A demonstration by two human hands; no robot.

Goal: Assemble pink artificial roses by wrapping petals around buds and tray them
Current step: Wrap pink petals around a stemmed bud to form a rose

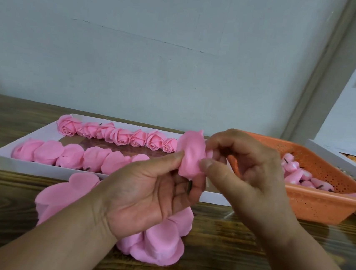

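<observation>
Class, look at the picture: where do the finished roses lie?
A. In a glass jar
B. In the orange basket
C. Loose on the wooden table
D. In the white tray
D: two rows of roses lie inside the white tray; the orange basket holds only buds, and what lies on the table is a pile of loose petals.

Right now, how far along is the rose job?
Done: two rows of finished roses lie in the white tray. In hand: the left hand and right hand wrap a petal around a rose. Left: loose petals on the table and buds in the orange basket.
</observation>
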